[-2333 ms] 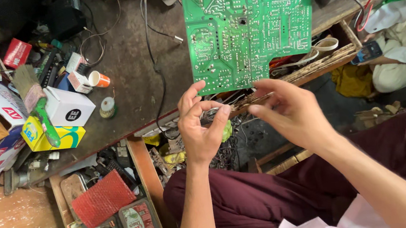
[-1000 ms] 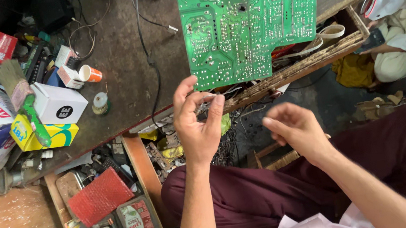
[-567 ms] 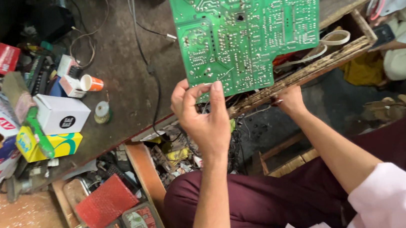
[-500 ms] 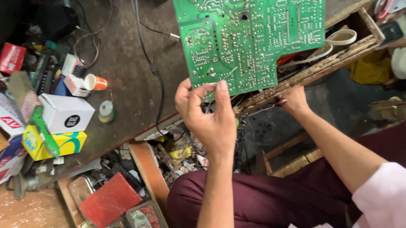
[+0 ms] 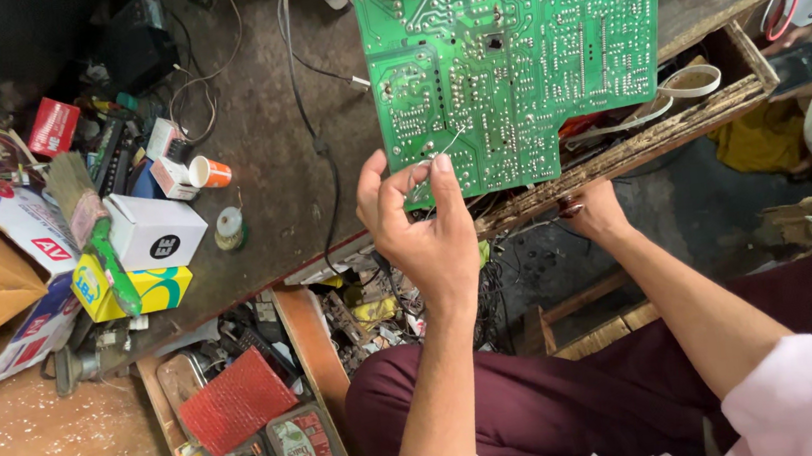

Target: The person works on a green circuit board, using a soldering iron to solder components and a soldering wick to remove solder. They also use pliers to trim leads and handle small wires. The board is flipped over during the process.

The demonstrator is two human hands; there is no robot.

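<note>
A large green circuit board [image 5: 519,55] lies solder side up on the dark workbench. My left hand [image 5: 421,231] pinches a thin wire [image 5: 452,143] that rises from the board's near left corner, between thumb and forefinger. My right hand [image 5: 594,213] rests at the front edge of an open wooden drawer [image 5: 715,105] just below the board. Its fingers are partly hidden under the edge, so I cannot see whether it holds anything.
White and yellow boxes [image 5: 150,235], a brush [image 5: 94,226], a small tape roll [image 5: 228,227] and cables lie left on the bench. An open drawer [image 5: 255,415] holds a red pad, a tin and a phone. Another person's hand with a phone [image 5: 796,66] is at right.
My right hand dropped away from my left and went to the drawer edge under the board. My left hand rose to the board's corner and pinched the wire.
</note>
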